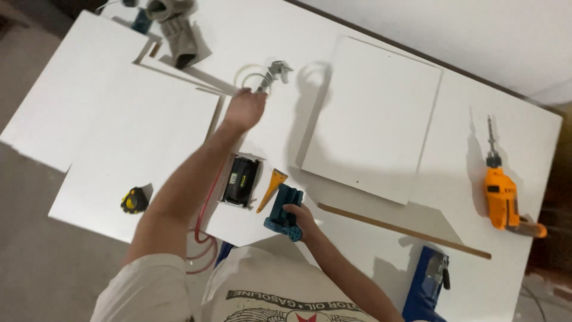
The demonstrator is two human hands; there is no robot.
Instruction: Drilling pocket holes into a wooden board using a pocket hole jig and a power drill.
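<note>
Two hands: both mine, busy.
Left hand (244, 109): closed round metal air blow gun (271, 74).
Right hand (300, 216): gripping teal power tool (285, 210) on white table (524, 137).

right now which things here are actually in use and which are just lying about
In hand:
- left hand on the metal air tool with coiled hose
- right hand on the teal tool

Lying about:
- orange drill
- yellow tape measure
- grey glove
- wooden strip
- orange nozzle
- loose white panel
</note>
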